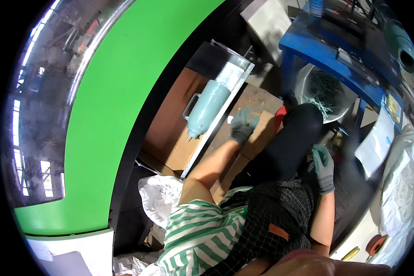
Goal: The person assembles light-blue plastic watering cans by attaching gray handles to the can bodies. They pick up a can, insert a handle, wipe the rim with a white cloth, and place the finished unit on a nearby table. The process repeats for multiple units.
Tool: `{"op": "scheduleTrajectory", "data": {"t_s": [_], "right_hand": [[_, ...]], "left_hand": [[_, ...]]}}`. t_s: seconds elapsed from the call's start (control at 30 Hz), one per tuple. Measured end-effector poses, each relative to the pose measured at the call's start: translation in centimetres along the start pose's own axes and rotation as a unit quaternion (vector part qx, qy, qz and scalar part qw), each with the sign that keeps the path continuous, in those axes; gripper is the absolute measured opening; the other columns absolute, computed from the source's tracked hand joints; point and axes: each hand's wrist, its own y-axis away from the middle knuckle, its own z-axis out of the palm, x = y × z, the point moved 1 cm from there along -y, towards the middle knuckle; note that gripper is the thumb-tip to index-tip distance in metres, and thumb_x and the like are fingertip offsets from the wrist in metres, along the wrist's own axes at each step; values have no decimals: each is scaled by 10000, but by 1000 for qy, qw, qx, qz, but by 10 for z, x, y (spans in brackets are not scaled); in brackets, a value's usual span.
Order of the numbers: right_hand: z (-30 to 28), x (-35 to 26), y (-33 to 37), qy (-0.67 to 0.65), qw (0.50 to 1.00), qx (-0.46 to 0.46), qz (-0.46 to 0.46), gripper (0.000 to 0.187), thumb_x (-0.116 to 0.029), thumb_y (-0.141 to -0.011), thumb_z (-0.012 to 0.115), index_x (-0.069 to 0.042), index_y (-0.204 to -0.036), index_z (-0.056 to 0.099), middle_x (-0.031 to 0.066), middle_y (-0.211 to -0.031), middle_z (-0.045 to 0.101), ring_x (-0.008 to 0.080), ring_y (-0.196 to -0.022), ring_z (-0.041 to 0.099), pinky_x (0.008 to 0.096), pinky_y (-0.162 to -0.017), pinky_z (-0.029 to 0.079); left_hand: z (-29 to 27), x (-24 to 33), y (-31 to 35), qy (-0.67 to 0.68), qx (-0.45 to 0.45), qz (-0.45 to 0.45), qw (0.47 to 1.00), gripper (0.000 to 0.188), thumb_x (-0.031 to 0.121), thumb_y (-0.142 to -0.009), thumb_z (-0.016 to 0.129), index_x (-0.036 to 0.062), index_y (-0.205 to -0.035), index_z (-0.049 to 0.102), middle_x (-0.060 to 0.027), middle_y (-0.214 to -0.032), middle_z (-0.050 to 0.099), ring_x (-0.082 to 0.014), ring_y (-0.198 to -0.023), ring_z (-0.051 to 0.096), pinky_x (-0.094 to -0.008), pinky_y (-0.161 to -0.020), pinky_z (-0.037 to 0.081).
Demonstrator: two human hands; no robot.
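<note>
- Pale teal metal canister [206,107] with a side handle and a small valve at its lower end, lying tilted on a long metal tray [225,108].
- Left hand [242,125], grey glove, spread open near it, empty.
- Right hand [324,166], gloved, resting flat on the knee [295,133], holding nothing.

Two gloved hands, left [242,125] and right [324,166] (both grey-green), one pale teal cylinder [208,108], one metal tray [225,99], one blue stand [336,55].

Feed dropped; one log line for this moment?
left hand: open, over cardboard | right hand: on black-clad knee | pale green canister: untouched
</note>
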Motion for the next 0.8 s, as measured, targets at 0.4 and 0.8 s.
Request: {"op": "scheduleTrajectory", "data": {"t_s": [0.4, 0.8], "right_hand": [[28, -54, -1, 276, 955, 14, -103, 316, -183, -915, 775, -53, -1198, 723, 165, -1136, 718, 350, -1043, 697, 411, -904, 558], [23, -100, 40, 34, 998, 48, -36, 315, -108, -1024, 662, 15, -1314, 657, 84, -1189, 727, 109, -1059, 655, 273, -952, 521]], "left_hand": [[-78, -297, -1, 38, 50, -577, 814, 785, 605, -722, 829, -83, -1095, 764, -225, -1153, 764, -341, -1048, 736, -426, -896, 600], [-95, -97, -17, -159, 119, -100, 975, 546, 509, -733, 855, 25, -968, 759, -162, -1219, 669, -412, -1234, 562, -552, -1094, 428]]}}
